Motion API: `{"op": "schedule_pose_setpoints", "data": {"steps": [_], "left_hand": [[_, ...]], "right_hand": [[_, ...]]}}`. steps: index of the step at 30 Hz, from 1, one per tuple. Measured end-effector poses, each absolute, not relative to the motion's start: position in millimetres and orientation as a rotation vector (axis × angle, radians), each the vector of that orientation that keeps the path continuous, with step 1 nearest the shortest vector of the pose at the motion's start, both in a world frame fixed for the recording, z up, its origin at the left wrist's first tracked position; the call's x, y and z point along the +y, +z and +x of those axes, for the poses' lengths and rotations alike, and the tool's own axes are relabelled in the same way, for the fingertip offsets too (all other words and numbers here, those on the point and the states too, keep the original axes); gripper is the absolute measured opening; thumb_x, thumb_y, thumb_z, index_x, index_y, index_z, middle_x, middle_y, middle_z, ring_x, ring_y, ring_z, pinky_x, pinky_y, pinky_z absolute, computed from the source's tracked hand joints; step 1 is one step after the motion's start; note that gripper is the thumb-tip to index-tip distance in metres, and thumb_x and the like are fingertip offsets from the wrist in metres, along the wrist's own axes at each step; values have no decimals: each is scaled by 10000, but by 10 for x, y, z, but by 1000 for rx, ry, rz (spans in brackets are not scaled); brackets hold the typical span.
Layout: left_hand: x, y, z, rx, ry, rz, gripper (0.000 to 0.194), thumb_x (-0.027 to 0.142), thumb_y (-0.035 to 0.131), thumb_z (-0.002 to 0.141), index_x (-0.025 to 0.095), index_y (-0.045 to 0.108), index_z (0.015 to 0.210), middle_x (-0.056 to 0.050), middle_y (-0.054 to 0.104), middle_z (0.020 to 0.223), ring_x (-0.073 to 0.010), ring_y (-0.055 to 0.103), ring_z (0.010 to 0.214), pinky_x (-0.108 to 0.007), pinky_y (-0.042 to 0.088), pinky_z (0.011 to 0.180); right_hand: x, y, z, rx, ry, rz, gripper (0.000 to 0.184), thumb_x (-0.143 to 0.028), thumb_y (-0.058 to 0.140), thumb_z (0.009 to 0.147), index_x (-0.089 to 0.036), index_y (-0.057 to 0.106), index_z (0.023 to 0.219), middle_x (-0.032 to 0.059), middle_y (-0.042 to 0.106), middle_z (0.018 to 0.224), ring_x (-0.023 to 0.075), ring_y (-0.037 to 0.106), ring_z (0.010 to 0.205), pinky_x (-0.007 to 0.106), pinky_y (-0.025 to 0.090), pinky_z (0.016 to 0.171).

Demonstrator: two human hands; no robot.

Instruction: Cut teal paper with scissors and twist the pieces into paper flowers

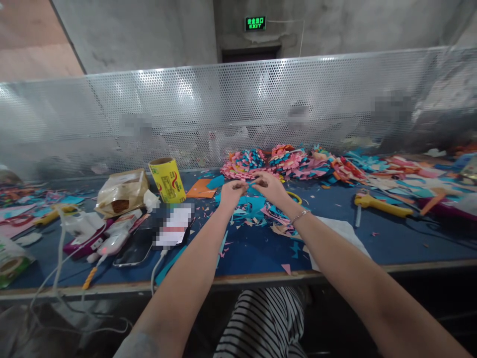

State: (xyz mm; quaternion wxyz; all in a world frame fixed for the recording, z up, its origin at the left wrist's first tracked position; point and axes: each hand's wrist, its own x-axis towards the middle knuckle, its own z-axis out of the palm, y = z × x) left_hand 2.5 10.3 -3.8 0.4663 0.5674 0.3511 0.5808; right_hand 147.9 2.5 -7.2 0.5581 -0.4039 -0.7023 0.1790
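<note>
- Paper strip (250, 185), a thin blue piece, spans between both hands just above the tabletop (391, 238), pinched at each end so it stays taut.
- Left hand (233, 190) has its fingers closed on one end; right hand (269, 185) pinches the other, a bracelet (300, 216) on its wrist.
- Below the fingers lie paper scraps (261, 214), fallen where cutting happens.
- Left of the fingers stands a yellow tape roll (167, 180); right, a yellow knife (380, 204), both within reach.
- Beyond the fingers, folded paper flowers (276, 161) pile against the mesh screen (238, 109).
</note>
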Motion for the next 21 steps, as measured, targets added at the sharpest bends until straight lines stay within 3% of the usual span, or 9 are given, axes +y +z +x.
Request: {"op": "schedule_pose_setpoints", "data": {"steps": [13, 21], "left_hand": [[71, -13, 44, 878, 1387, 1276, 123, 135, 702, 546, 127, 618, 635, 14, 591, 523, -122, 582, 535, -292, 487, 626], [64, -13, 51, 817, 1372, 1155, 234, 166, 774, 474, 114, 625, 647, -3, 610, 546, -128, 598, 559, -316, 484, 688]], "right_hand": [[72, -53, 1513, -1548, 508, -919, 322, -205, 582, 655, -154, 528, 968, 15, 604, 711, 159, 587, 710, 339, 462, 728], [109, -97, 1500, -1481, 579, -905, 313, -239, 601, 640, -171, 515, 934, 18, 567, 766, 148, 571, 734, 323, 483, 715]]}}
